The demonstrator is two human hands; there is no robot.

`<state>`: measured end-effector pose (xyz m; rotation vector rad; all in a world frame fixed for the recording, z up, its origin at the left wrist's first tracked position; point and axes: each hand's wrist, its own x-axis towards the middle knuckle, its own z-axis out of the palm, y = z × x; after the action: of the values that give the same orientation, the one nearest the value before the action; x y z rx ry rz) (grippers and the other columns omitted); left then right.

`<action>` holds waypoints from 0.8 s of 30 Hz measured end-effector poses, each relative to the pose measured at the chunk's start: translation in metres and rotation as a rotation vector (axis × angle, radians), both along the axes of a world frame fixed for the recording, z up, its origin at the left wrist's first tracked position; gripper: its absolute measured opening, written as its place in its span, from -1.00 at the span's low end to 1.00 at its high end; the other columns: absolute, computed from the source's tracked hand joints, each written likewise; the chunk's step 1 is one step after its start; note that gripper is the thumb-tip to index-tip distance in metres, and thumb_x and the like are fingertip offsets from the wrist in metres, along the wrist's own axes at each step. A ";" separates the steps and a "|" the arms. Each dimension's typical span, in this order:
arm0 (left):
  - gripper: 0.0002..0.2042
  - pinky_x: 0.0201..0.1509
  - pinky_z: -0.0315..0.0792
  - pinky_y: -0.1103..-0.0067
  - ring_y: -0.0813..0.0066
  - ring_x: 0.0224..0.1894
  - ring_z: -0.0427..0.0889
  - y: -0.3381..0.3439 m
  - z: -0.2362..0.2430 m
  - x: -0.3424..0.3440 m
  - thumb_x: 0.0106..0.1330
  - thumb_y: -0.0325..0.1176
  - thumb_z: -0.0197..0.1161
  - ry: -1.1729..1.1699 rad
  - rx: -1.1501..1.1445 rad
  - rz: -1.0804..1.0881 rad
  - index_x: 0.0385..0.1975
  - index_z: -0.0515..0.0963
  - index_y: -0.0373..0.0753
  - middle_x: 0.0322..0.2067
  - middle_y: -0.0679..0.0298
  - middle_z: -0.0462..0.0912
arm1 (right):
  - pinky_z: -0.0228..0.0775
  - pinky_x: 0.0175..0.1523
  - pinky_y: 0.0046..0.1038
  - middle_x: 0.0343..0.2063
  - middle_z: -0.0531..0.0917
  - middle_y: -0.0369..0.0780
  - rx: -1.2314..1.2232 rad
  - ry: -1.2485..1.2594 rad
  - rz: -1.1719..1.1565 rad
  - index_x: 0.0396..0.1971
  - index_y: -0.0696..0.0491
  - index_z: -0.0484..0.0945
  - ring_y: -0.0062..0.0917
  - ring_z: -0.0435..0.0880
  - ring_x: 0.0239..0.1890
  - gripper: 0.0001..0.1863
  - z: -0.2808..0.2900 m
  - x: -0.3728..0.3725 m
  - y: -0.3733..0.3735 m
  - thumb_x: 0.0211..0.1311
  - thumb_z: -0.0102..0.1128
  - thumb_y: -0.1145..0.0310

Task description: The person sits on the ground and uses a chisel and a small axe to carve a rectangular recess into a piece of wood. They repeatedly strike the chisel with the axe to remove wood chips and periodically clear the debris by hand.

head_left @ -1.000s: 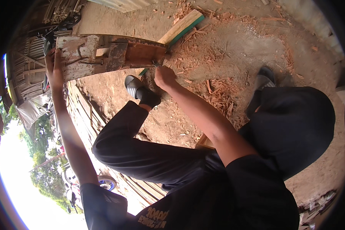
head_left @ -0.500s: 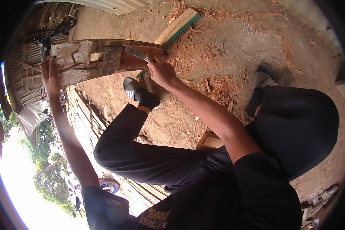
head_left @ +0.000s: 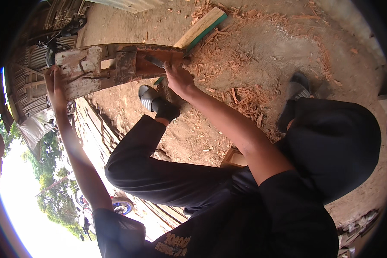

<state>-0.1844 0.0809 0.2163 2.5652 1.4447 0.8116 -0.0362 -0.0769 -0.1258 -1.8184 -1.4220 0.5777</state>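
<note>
A long, worn brown panel (head_left: 127, 64) with flaking pale paint on its left part stretches across the upper left, held out in front of me. My left hand (head_left: 56, 86) grips its left end, fingers pointing up along the edge. Closed around a flat-bladed tool, my right hand (head_left: 179, 78) is at the panel's right part. The tool's dark blade (head_left: 155, 61), chisel-like, lies over the reddish-brown recessed surface; whether it touches there I cannot tell. Its handle is hidden in my fist. A thin bent metal piece (head_left: 94, 77) runs along the panel's middle.
A timber beam (head_left: 202, 30) with a green side lies on the dirt behind the panel. Reddish wood shavings (head_left: 249, 101) litter the ground between my feet. A small wooden box (head_left: 234, 158) sits by my leg. Motorcycles and stacked planks are at the left.
The blade has turned and looks darker, its tip slightly farther right and lower. My right hand has shifted a little; the left hand still holds the panel's end.
</note>
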 end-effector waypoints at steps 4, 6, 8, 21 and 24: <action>-0.66 -0.09 0.27 0.65 0.58 -0.24 0.39 -0.004 -0.001 -0.001 0.36 -0.16 0.00 -0.020 -0.010 -0.001 -0.05 0.41 -0.30 -0.28 0.29 0.49 | 0.49 -0.48 -0.26 -0.39 0.54 -0.03 -0.205 0.022 -0.046 0.07 0.17 0.32 -0.24 0.60 -0.51 -0.55 -0.056 -0.002 -0.032 0.12 0.03 0.45; -0.66 -0.12 0.29 0.65 0.57 -0.26 0.40 -0.008 0.000 -0.002 0.36 -0.15 0.01 -0.026 0.002 -0.004 -0.04 0.40 -0.29 -0.29 0.28 0.49 | 0.51 -0.46 -0.28 -0.39 0.53 -0.05 -0.218 0.081 -0.075 0.06 0.13 0.32 -0.25 0.63 -0.44 -0.55 -0.055 -0.007 -0.049 0.13 0.04 0.40; -0.65 -0.12 0.30 0.64 0.57 -0.27 0.40 -0.002 0.000 -0.005 0.36 -0.15 0.02 -0.046 -0.015 0.004 -0.03 0.40 -0.28 -0.28 0.27 0.49 | 0.50 -0.46 -0.29 -0.40 0.52 -0.06 -0.145 0.106 -0.095 0.08 0.09 0.31 -0.25 0.62 -0.46 -0.56 -0.050 -0.007 -0.060 0.17 0.02 0.36; -0.65 -0.08 0.28 0.63 0.51 -0.24 0.42 -0.026 -0.004 0.013 0.34 -0.13 0.02 -0.020 0.081 -0.028 -0.05 0.44 -0.26 -0.28 0.24 0.52 | 0.49 -0.46 -0.33 -0.37 0.54 -0.04 0.243 0.048 -0.075 0.03 0.17 0.37 -0.23 0.61 -0.47 -0.59 0.005 0.005 -0.009 0.16 0.03 0.40; -0.60 -0.03 0.28 0.57 0.38 -0.19 0.45 -0.008 -0.002 0.009 0.32 -0.07 -0.02 0.034 0.114 0.007 -0.03 0.43 -0.26 -0.21 0.15 0.53 | 0.51 -0.44 -0.34 -0.38 0.55 -0.03 0.064 0.107 -0.006 0.01 0.22 0.37 -0.24 0.63 -0.44 -0.59 0.017 0.002 0.003 0.12 0.02 0.47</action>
<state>-0.1758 0.0733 0.2144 2.6709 1.4583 0.8799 -0.0339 -0.0737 -0.1087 -1.7159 -1.3481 0.6103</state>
